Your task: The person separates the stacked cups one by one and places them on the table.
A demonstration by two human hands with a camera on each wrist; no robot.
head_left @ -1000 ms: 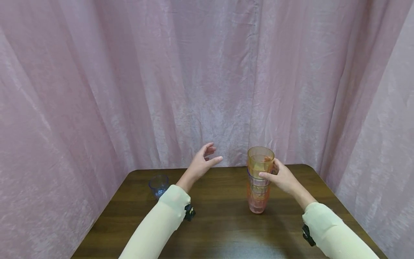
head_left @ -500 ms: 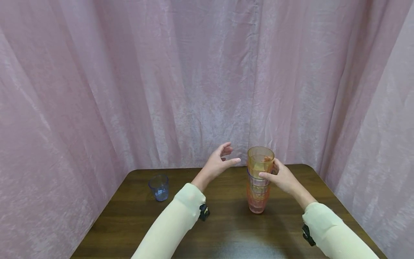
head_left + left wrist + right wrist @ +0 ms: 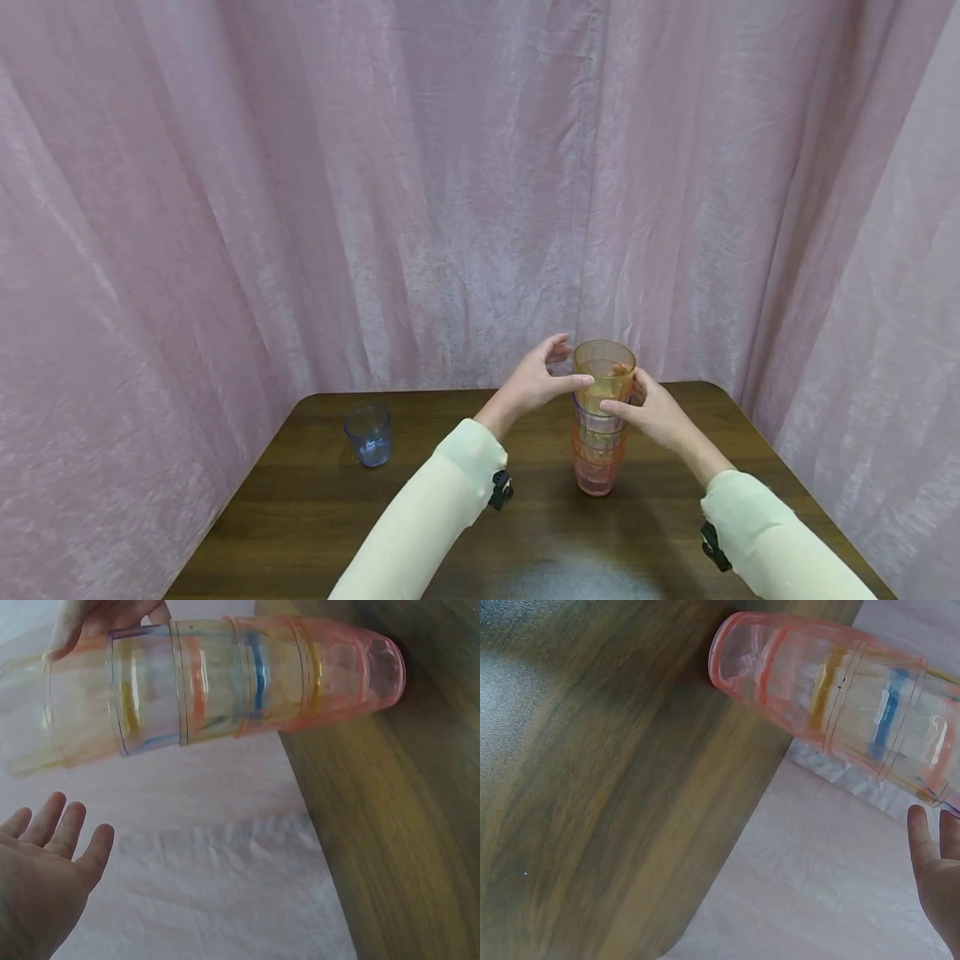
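Observation:
Several see-through tumblers stand nested in a tall upright stack (image 3: 597,454), pink at the bottom and with a yellow tumbler (image 3: 606,385) on top. My right hand (image 3: 660,415) grips the yellow tumbler from the right, thumb in front and fingers behind. Close on the left side of that tumbler is my left hand (image 3: 534,379), its thumb and fingers spread apart and its thumb tip overlapping the yellow wall in the head view. The left wrist view has a gap between the left fingers (image 3: 96,855) and the stack (image 3: 217,682).
A single blue tumbler (image 3: 369,437) stands upright on the left part of the brown wooden table (image 3: 300,517). Behind the table's back edge hangs a pink curtain (image 3: 480,192), which also runs along both sides.
My left hand has moved right, from the middle of the table to the stack, uncovering the blue tumbler. The right hand and the stack have stayed in place.

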